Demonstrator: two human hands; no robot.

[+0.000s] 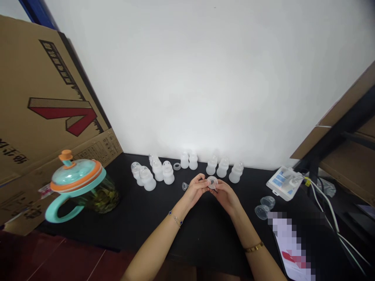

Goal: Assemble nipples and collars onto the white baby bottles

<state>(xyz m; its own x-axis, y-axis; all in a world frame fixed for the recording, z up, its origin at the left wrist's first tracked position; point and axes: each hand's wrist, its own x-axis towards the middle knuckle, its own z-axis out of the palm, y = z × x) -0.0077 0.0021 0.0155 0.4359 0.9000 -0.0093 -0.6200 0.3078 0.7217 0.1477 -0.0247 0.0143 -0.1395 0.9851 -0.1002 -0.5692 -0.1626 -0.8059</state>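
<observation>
A whitish translucent baby bottle collar ring is held up between my two hands above the black table. My left hand pinches its left side with thumb and fingers. On the other side, my right hand grips its right and lower edge. Whether anything sits inside the ring is too small to tell. Just left of my left hand lies a small clear bottle nipple. Another loose collar ring lies flat farther back. Behind my hands stand white baby bottles with clear tops, and several more are grouped to the left.
A large teal and orange lidded jug stands at left before a cardboard box. Two clear caps lie at right, near a phone, a white plastic case and white cables. A white wall bounds the table's back.
</observation>
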